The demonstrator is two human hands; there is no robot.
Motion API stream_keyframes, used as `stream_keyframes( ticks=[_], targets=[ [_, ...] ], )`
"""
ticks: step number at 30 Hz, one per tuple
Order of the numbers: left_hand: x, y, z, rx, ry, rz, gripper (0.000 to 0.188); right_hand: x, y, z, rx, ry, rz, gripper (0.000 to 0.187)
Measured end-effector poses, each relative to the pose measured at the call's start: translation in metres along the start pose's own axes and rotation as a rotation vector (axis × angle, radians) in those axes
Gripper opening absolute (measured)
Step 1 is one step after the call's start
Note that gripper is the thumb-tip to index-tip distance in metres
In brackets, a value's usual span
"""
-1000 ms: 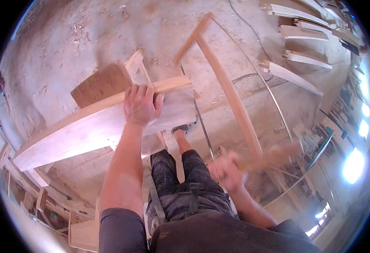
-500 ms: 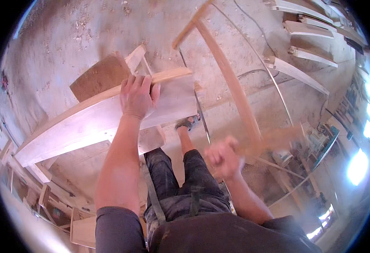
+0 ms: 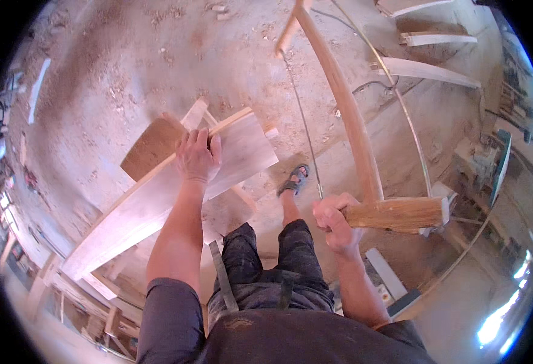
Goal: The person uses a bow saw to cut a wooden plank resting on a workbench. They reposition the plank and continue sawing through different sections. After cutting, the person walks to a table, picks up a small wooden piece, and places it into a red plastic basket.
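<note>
Far left, a pale strip (image 3: 38, 91) lies on the chip-strewn floor (image 3: 90, 127), and jumbled timber crowds the rim below. Now comes the big pale board (image 3: 139, 218), left of centre, propped on wooden supports: its narrow end at lower left, its broad, square-cut end at upper right, the long axis slanting between them. Its upper edge curves gently, with a brown panel (image 3: 151, 145) just beyond. And here's the left hand (image 3: 198, 159), laid on that edge, fingers curled over it; how firmly it grips, I cannot tell.

Past the square end there's a gap of dusty floor, with a sandalled foot (image 3: 293, 180) in it. Then the frame saw (image 3: 345, 106), right of centre, its blade (image 3: 303, 118) apart from the board in this view. The long axis runs up and slightly left, away from the body. The right hand (image 3: 337, 223) is closed around the left end of the lower handle (image 3: 400, 214), which lies nearly crosswise. A slim rod (image 3: 407, 115) flanks the beam on the right.

Over to the right, curved wooden pieces (image 3: 430, 69) lie spaced along the floor, their long sides roughly crosswise; below, clutter, then bright light (image 3: 500, 315) at the rim.
</note>
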State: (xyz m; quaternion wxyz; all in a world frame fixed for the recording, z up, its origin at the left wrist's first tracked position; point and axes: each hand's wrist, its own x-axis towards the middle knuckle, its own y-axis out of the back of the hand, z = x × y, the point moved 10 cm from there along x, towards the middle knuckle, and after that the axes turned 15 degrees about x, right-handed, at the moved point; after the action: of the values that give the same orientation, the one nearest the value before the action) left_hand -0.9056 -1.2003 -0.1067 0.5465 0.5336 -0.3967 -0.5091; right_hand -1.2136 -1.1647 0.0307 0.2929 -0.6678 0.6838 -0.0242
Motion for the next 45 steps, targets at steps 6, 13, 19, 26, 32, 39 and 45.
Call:
stream_keyframes(
  ticks=[6,13,19,26,32,39,45],
  targets=[
    [0.021,0.021,0.095,0.021,-0.175,0.108,0.052,-0.078,0.086,0.016,0.014,-0.122,0.403,0.013],
    [0.053,-0.042,0.143,0.219,-0.228,-0.65,0.048,-0.141,0.157,0.048,0.268,-0.192,0.742,0.022],
    [-0.004,-0.021,0.182,0.359,-0.309,-0.468,0.037,-0.178,0.2,0.055,0.155,-0.293,0.856,0.021],
    [-0.079,-0.043,0.221,0.268,-0.411,-0.431,0.03,-0.179,0.214,0.056,0.191,-0.281,0.841,0.02],
    [-0.07,-0.07,0.216,0.145,-0.413,-0.734,0.035,-0.171,0.199,0.053,0.172,-0.313,0.736,0.018],
    [-0.044,-0.064,0.215,0.045,-0.505,-0.762,0.055,-0.147,0.176,0.051,0.216,-0.289,0.625,0.016],
    [-0.016,-0.055,0.202,-0.103,-0.383,-1.164,0.07,-0.135,0.153,0.045,0.169,-0.301,0.587,0.013]
  ],
)
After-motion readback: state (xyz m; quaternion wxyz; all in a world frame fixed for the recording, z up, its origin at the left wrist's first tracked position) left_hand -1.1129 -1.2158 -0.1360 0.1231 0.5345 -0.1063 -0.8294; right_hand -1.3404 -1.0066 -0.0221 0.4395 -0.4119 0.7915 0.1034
